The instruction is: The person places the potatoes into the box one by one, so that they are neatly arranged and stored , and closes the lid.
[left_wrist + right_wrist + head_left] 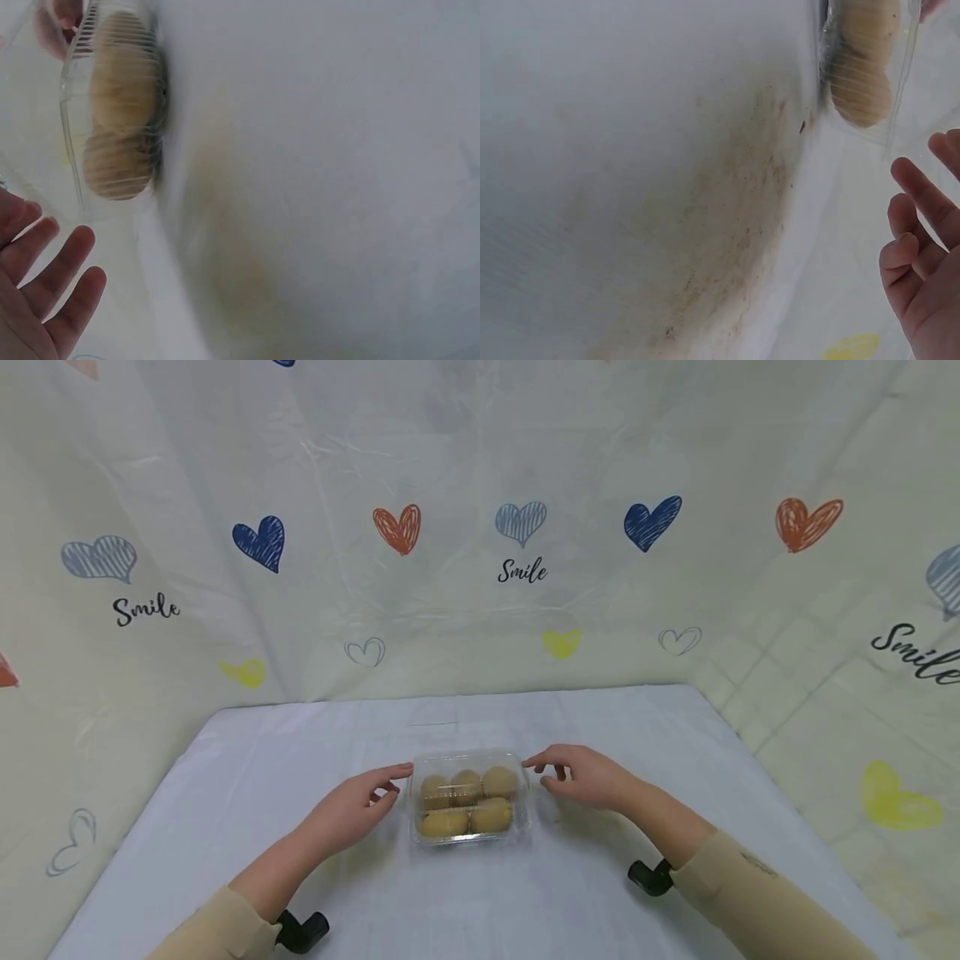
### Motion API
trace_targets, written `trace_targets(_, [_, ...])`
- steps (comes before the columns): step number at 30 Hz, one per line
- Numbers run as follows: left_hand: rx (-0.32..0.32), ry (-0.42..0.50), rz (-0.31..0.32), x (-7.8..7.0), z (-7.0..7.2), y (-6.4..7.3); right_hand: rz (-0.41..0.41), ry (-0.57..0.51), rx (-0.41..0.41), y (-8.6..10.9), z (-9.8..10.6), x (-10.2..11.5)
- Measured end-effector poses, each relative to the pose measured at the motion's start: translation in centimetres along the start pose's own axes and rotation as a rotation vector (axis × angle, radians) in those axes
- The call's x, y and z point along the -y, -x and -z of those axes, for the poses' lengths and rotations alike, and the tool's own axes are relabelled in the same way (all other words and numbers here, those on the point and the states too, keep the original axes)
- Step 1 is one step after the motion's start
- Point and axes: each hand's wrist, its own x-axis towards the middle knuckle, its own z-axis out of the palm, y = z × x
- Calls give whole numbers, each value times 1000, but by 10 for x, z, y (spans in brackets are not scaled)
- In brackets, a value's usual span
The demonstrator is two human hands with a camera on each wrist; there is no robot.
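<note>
A clear plastic clamshell box (468,762) sits on the white-covered table between the two hands. Inside lie several round yellow-brown pieces (491,816) that look like potatoes, seen through the plastic. To the box's left, my left hand (347,812) reaches in with its index fingertip at the upper left edge; whether it touches cannot be told. On the opposite side, my right hand (588,777) hovers with its index finger pointing at the upper right edge. Both hands hold nothing. In the left wrist view, loosely spread fingers (64,277) show below the ribbed box wall.
A white cloth covers the table (480,902). Behind it hangs a pale curtain (450,443) printed with hearts and "Smile". Brownish stains (735,202) mark the cloth in the right wrist view. Black wrist cameras (303,932) sit under both forearms.
</note>
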Motion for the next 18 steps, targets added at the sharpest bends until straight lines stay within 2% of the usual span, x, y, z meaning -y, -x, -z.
trace_targets(8, [27,-15,-96,1,-2,13,-25,-52,36,10,-5,1])
trace_targets(14, [77,19,-74,0,-6,17,-13,-63,50,15,-10,5])
trace_targets(18, [59,30,-56,2,-11,18,-11,-78,59,15,-12,6])
